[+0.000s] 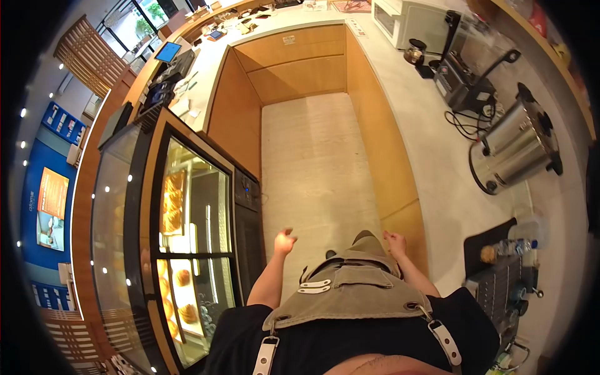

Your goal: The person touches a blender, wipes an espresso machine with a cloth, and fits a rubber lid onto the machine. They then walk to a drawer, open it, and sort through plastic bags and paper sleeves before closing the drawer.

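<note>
My left hand (285, 240) hangs over the floor in front of me, its fingers loosely bent and a little apart, holding nothing. It is nearest to the glass pastry display case (233, 255). My right hand (395, 244) is beside the apron (356, 294) I wear, close to the wooden cabinet front on the right. Its fingers are slightly bent and apart, and nothing shows in it. Lit pastries (173, 203) sit on the shelves inside the display case.
Pale floor (306, 144) runs between wooden cabinets. On the right counter (431, 169) stand a steel urn (515, 144), a black appliance with a cord (462, 84), a glass coffee pot (415, 51) and a white oven (400, 25). A tablet screen (168, 52) stands on the left counter.
</note>
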A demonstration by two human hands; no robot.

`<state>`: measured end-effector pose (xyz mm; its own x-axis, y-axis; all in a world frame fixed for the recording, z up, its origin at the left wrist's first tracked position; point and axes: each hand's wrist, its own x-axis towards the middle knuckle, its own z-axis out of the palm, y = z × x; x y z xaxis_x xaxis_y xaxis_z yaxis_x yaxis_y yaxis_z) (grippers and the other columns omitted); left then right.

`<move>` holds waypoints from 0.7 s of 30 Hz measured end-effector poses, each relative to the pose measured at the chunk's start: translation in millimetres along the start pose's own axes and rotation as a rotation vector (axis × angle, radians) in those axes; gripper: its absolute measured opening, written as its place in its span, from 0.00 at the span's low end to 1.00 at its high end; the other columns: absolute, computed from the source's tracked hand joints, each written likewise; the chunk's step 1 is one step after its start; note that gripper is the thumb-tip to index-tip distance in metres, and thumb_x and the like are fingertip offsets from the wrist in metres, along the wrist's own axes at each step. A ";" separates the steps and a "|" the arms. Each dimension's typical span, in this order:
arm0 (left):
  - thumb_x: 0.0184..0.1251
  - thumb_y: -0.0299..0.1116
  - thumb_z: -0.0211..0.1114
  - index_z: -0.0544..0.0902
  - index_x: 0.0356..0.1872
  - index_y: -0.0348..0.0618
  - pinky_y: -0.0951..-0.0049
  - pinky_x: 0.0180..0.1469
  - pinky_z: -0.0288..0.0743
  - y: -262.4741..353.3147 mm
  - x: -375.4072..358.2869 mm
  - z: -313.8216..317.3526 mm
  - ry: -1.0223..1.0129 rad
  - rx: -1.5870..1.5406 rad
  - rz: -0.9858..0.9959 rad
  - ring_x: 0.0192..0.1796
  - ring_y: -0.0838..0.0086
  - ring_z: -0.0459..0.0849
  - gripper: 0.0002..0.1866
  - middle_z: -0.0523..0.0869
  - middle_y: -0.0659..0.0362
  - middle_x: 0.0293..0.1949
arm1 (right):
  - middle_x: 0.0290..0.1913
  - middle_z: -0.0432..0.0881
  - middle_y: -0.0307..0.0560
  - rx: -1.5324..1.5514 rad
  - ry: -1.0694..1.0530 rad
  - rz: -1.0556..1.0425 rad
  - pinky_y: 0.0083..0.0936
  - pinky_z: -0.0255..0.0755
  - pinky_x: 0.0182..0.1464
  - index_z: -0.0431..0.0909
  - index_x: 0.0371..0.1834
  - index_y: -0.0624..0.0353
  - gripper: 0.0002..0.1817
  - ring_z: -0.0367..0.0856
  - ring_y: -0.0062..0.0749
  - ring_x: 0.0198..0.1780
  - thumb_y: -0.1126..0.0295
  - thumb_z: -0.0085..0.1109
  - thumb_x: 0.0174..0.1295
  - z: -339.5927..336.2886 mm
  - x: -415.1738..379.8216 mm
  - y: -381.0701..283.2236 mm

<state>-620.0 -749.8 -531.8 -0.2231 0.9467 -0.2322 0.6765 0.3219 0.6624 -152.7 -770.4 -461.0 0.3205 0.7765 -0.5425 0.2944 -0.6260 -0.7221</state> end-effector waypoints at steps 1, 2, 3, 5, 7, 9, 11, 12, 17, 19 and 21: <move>0.63 0.33 0.70 0.85 0.52 0.38 0.58 0.53 0.84 76.1 22.0 -35.8 -0.012 -0.184 -0.107 0.44 0.57 0.90 0.17 0.91 0.49 0.40 | 0.28 0.87 0.42 0.056 -0.011 0.000 0.25 0.77 0.31 0.88 0.42 0.63 0.19 0.84 0.24 0.27 0.55 0.73 0.67 9.8 20.2 -3.7; 0.66 0.32 0.69 0.84 0.52 0.37 0.60 0.49 0.84 125.5 44.5 -55.3 -0.019 -0.373 -0.214 0.40 0.57 0.90 0.16 0.90 0.48 0.39 | 0.29 0.87 0.42 0.108 -0.023 -0.004 0.26 0.78 0.33 0.88 0.43 0.63 0.19 0.85 0.25 0.28 0.56 0.74 0.66 22.8 42.6 4.5; 0.67 0.33 0.70 0.83 0.52 0.37 0.60 0.46 0.84 133.7 70.7 -51.0 0.035 -0.377 -0.090 0.37 0.58 0.89 0.16 0.90 0.48 0.38 | 0.29 0.88 0.43 0.156 -0.036 -0.010 0.27 0.79 0.34 0.88 0.43 0.63 0.18 0.86 0.26 0.30 0.56 0.74 0.66 34.7 62.2 8.1; 0.69 0.34 0.71 0.81 0.52 0.37 0.62 0.40 0.82 144.9 126.9 -42.9 0.146 -0.380 0.154 0.32 0.60 0.88 0.16 0.88 0.47 0.36 | 0.34 0.90 0.44 -0.064 0.020 -0.114 0.27 0.81 0.42 0.88 0.46 0.62 0.15 0.88 0.29 0.38 0.60 0.72 0.67 48.1 90.8 -5.7; 0.69 0.39 0.73 0.79 0.56 0.38 0.63 0.35 0.78 149.0 167.2 -35.7 0.104 -0.301 0.001 0.28 0.65 0.86 0.21 0.89 0.49 0.34 | 0.40 0.93 0.48 -0.032 -0.023 -0.184 0.29 0.82 0.44 0.89 0.49 0.61 0.14 0.90 0.31 0.39 0.70 0.70 0.61 64.8 149.0 9.3; 0.69 0.42 0.74 0.78 0.57 0.39 0.60 0.34 0.77 137.5 195.7 -25.2 0.051 -0.192 -0.182 0.30 0.64 0.86 0.24 0.88 0.47 0.33 | 0.41 0.93 0.48 0.077 -0.061 -0.225 0.33 0.83 0.48 0.91 0.48 0.59 0.13 0.91 0.35 0.43 0.72 0.71 0.59 95.8 257.9 85.0; 0.69 0.41 0.75 0.78 0.60 0.40 0.57 0.38 0.78 58.5 203.1 24.9 0.212 0.002 -0.149 0.36 0.59 0.88 0.25 0.88 0.43 0.33 | 0.42 0.93 0.49 -0.158 -0.041 -0.140 0.35 0.82 0.49 0.91 0.47 0.58 0.13 0.91 0.37 0.43 0.71 0.71 0.58 92.1 283.0 5.1; 0.67 0.37 0.76 0.77 0.61 0.41 0.57 0.39 0.79 42.6 209.9 27.6 0.131 0.006 -0.260 0.37 0.59 0.88 0.26 0.89 0.45 0.33 | 0.43 0.93 0.50 -0.277 -0.032 -0.098 0.36 0.82 0.49 0.91 0.47 0.57 0.13 0.91 0.38 0.43 0.71 0.72 0.57 91.5 306.1 -31.6; 0.59 0.27 0.78 0.80 0.60 0.42 0.57 0.45 0.83 29.9 241.5 -36.2 -0.102 -0.009 -0.601 0.41 0.60 0.91 0.27 0.92 0.49 0.36 | 0.36 0.88 0.41 -0.174 -0.352 -0.324 0.29 0.78 0.38 0.87 0.41 0.60 0.06 0.85 0.28 0.34 0.75 0.66 0.61 99.0 463.4 -228.3; 0.57 0.25 0.77 0.84 0.55 0.40 0.58 0.47 0.85 102.7 284.3 -78.1 0.014 -0.033 -0.519 0.43 0.60 0.93 0.23 0.93 0.49 0.39 | 0.33 0.88 0.43 -0.112 -0.356 -0.516 0.27 0.78 0.37 0.83 0.44 0.61 0.09 0.86 0.26 0.34 0.77 0.66 0.60 113.6 541.6 -308.2; 0.57 0.28 0.78 0.84 0.55 0.38 0.58 0.50 0.84 122.4 340.0 -83.4 0.064 -0.012 -0.571 0.47 0.57 0.93 0.23 0.93 0.44 0.41 | 0.36 0.91 0.44 -0.154 -0.388 -0.547 0.27 0.79 0.37 0.81 0.45 0.59 0.08 0.90 0.28 0.37 0.78 0.62 0.64 115.3 573.1 -430.6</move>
<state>-671.6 -387.7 -470.3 -0.5934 0.6213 -0.5118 0.4284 0.7820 0.4526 -199.6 -47.6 -510.5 -0.2480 0.9353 -0.2523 0.4562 -0.1170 -0.8821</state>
